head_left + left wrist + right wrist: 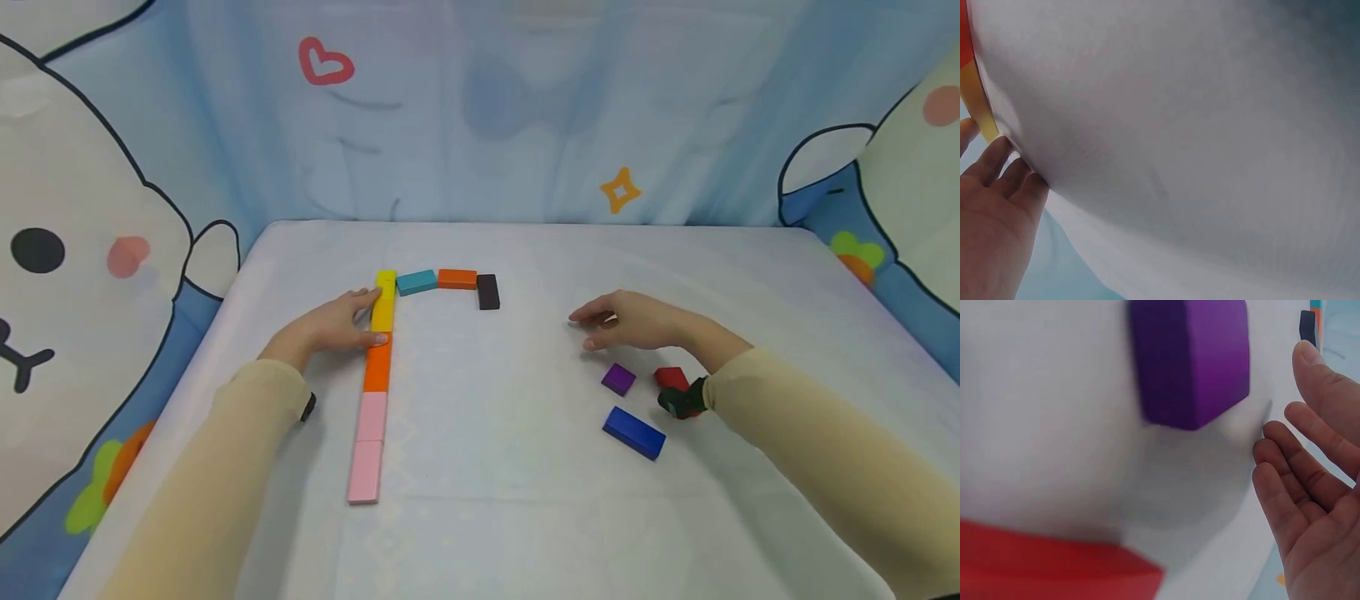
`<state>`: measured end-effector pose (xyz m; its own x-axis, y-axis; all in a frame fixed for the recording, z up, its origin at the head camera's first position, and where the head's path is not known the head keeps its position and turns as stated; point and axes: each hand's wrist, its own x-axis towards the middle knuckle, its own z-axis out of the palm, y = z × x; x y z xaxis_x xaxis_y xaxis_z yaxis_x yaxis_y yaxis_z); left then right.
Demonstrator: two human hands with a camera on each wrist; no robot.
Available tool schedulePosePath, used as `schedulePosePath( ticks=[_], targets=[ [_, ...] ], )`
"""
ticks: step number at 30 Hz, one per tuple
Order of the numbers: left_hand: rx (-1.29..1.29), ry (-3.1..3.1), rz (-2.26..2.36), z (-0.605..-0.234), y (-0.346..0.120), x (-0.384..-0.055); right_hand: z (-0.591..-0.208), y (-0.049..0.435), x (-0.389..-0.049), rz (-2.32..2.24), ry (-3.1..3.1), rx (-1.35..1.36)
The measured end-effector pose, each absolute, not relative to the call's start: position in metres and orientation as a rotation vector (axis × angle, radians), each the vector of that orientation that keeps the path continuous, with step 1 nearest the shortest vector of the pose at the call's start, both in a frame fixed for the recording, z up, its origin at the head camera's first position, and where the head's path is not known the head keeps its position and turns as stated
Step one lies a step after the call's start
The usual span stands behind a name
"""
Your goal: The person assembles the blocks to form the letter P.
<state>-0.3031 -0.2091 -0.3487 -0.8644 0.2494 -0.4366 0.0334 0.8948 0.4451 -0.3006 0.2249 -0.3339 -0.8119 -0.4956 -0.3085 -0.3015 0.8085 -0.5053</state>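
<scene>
My left hand [333, 323] rests along the left side of a standing column of blocks. Its fingertips touch the yellow block [384, 304], and the thumb lies where that block meets the orange block [377, 371]. Two pink blocks [367, 450] continue the column toward me. From the yellow block's far end a row runs right: a teal block [417, 282], a second orange block [457, 279] and a black block [488, 292] turned lengthwise. My right hand [633, 321] hovers with loosely bent fingers, holding nothing. Nearest it lies a purple block [618, 379].
A blue block [634, 432] lies at an angle nearer to me on the right. The red block [672, 379] is partly hidden behind the right wrist's dark camera strap [682, 400]. A printed curtain [487, 108] hangs behind the white-covered table [487, 533].
</scene>
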Motion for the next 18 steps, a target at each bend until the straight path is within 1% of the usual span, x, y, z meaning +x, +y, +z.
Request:
schedulePosePath(
  ticks=[18],
  targets=[
    [0.209,2.574,0.564,-0.348,-0.207,-0.3,-0.335,0.259,-0.253,-0.627,2.603,-0.644]
  ],
)
